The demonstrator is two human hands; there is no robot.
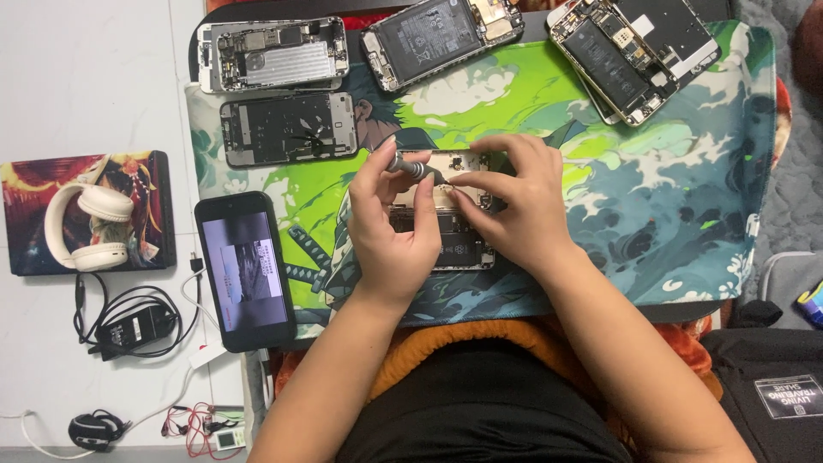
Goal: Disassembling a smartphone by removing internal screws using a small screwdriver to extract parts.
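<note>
1. Head view: the left hand (390, 227) pinches a grey screwdriver (409, 166) in its fingertips, the shaft lying roughly left to right, its tip toward the right.
2. The right hand (514, 201) presses fingers on the opened phone (446, 227), gripping no tool.
3. That phone lies mid-mat on the green printed mat (686, 214), long axis near to far, innards exposed.
4. Farther off lie three more dismantled phones (274, 56).

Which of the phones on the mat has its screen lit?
Only the black phone at the mat's left edge; the opened phones show bare insides.
</note>
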